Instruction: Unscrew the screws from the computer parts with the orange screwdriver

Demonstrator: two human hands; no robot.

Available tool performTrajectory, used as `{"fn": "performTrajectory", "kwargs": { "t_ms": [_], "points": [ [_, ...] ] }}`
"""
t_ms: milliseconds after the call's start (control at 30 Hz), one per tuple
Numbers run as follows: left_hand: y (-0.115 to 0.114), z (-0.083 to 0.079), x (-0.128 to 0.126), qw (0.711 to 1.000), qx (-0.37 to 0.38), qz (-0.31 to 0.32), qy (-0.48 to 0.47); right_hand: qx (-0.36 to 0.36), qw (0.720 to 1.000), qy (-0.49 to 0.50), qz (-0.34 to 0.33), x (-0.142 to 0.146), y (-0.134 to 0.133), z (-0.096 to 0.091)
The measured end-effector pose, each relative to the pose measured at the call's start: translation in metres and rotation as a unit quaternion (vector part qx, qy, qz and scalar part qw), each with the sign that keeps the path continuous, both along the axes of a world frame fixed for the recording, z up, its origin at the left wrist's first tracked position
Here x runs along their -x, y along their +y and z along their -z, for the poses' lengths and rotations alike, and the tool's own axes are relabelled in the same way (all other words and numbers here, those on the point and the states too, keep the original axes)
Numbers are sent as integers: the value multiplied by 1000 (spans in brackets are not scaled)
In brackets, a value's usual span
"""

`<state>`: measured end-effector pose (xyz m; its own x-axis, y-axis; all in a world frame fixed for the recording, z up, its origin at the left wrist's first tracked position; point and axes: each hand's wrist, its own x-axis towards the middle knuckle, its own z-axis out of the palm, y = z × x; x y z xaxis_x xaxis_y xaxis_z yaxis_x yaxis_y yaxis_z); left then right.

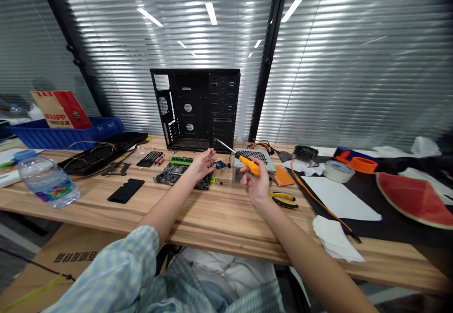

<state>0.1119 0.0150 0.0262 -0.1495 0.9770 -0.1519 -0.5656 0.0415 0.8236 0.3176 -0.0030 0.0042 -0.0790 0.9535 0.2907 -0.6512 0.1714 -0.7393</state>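
My right hand (257, 183) is wrapped around the orange handle of a screwdriver (248, 164), whose metal shaft points up and left toward the open black computer case (198, 100). Just behind that hand is a grey power supply box (258, 154) with a perforated top. My left hand (203, 165) hovers over the right part of a motherboard (170, 174), fingers stretched out and nothing visible in them. A green memory module (181, 160) sits along the board's far edge. Between my hands, a small blue circuit board (221, 164) and some tiny screws lie on the wood.
Yellow-handled pliers (284, 199) lie right of my right hand. Further right are a fan (305, 153), a tape roll (339, 171), papers and a watermelon-slice-shaped item (414, 199). A black phone-like slab (126, 190), water bottle (47, 181) and blue bin (63, 136) stand left.
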Motion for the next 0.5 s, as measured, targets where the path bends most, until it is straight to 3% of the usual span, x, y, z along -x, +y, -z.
{"fn": "performTrajectory", "kwargs": {
  "t_ms": [500],
  "points": [
    [2,3,1,1000,-2,-1,15,2,1000,-12,13,0,2,-4]
  ]
}}
